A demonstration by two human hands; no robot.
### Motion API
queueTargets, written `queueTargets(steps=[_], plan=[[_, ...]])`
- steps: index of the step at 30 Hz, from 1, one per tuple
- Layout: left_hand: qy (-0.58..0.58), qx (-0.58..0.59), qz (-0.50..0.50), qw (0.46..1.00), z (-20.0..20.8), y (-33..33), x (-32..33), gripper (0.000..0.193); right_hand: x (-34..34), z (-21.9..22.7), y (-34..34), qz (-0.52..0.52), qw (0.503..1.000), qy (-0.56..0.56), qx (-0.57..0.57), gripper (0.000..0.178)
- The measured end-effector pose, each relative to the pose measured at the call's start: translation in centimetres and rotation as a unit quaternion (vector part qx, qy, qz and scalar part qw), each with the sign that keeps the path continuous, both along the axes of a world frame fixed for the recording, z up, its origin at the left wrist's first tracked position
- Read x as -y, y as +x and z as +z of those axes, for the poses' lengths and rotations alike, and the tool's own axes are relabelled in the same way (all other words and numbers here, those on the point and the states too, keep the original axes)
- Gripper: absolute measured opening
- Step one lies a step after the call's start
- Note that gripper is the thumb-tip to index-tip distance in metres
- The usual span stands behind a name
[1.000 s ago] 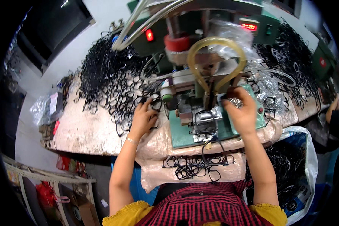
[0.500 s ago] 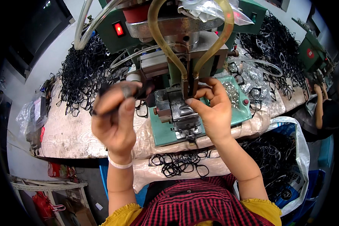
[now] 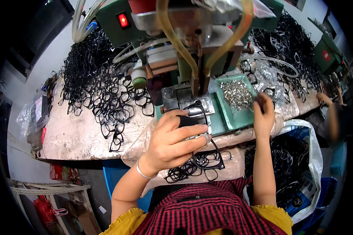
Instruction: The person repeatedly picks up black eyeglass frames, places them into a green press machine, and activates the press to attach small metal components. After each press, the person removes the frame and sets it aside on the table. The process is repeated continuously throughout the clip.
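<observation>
My left hand (image 3: 175,141) reaches in front of the green press (image 3: 180,62), its fingers wrapped round a black eyeglass frame (image 3: 221,165). One end of that frame lies over the metal fixture (image 3: 208,107), below two upright metal prongs (image 3: 201,80); the rest hangs over the front edge. My fingers hide part of it. At the right side of a green tray (image 3: 233,124) full of small metal parts (image 3: 236,94) is my right hand (image 3: 264,113). Its fingers are bent together and somewhat blurred; whatever they may hold is too small to make out.
Tangled black eyeglass frames (image 3: 111,103) heap up on the table's left, another heap (image 3: 290,47) at back right. Several frames (image 3: 184,171) lie on wrapping before my apron. A white sack (image 3: 312,156) of frames stands at right. Another person (image 3: 335,117) works at far right.
My left hand has come from the left to the fixture with the eyeglass frame. My right hand has left the prongs and moved right, to the far side of the parts tray.
</observation>
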State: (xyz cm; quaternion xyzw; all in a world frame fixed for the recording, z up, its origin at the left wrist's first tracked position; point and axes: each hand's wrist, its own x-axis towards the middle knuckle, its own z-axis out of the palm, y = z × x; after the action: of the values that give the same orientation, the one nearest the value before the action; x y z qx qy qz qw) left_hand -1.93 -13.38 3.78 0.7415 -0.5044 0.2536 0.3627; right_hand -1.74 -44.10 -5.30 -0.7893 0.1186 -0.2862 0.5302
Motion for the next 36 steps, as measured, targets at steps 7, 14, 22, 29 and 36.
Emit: queueTargets(steps=[7, 14, 22, 29, 36], plan=[[0.009, -0.005, 0.013, 1.000, 0.0, -0.4, -0.4, 0.022, -3.0, 0.3, 1.3, -0.070, 0.908, -0.404, -0.081, 0.023], [-0.067, -0.147, 0.129, 0.978, -3.6, -8.6, -3.8, 0.031, -4.4, 0.1, 2.2, -0.070, 0.927, -0.369, -0.003, 0.008], [-0.050, 0.024, 0.386, 0.921, -1.0, 4.2, -9.5, 0.026, -4.4, 0.8, 3.0, -0.047, 0.965, -0.254, -0.033, 0.012], [0.127, -0.096, 0.317, 0.935, -12.9, 10.9, -12.4, 0.038, -2.8, -0.5, 1.1, -0.019, 0.974, -0.226, 0.002, 0.016], [-0.033, -0.280, 0.363, 0.888, -11.3, 7.3, -17.3, 0.034, 0.2, -0.9, -5.3, -0.030, 0.999, -0.028, -0.030, 0.013]])
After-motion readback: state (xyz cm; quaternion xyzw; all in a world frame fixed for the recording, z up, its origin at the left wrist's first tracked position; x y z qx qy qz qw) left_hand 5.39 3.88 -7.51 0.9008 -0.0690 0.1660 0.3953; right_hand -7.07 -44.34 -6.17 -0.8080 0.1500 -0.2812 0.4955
